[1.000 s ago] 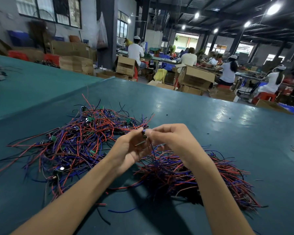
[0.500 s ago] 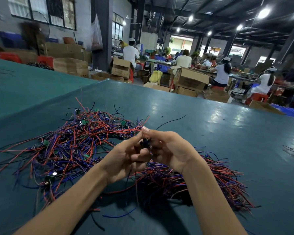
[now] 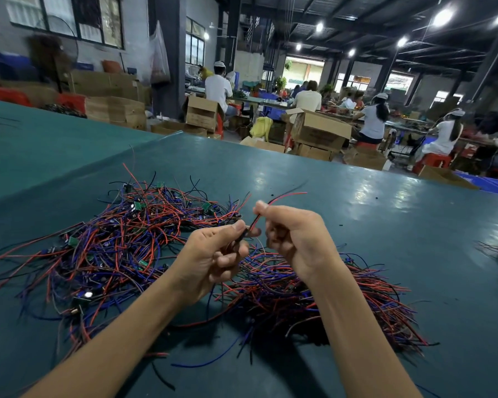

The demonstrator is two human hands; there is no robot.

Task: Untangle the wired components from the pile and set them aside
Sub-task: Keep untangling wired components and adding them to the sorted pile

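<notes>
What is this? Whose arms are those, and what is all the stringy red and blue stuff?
The camera sits on a person's head, so you see their own arms reaching out. On the green table lie red, blue and black wires with tiny parts on them: a messy pile on the left and a heap under the right arm. The left hand and right hand both pinch one red wire, lifted above the heaps. Far behind, other people sit working among cardboard boxes.

tangled pile of red, blue, black wires with green boards (image 3: 121,248): left, sprawled | straighter wire bundle (image 3: 322,300): near right | red-black wire pair (image 3: 282,196): lifted between them, slanting far-right
</notes>
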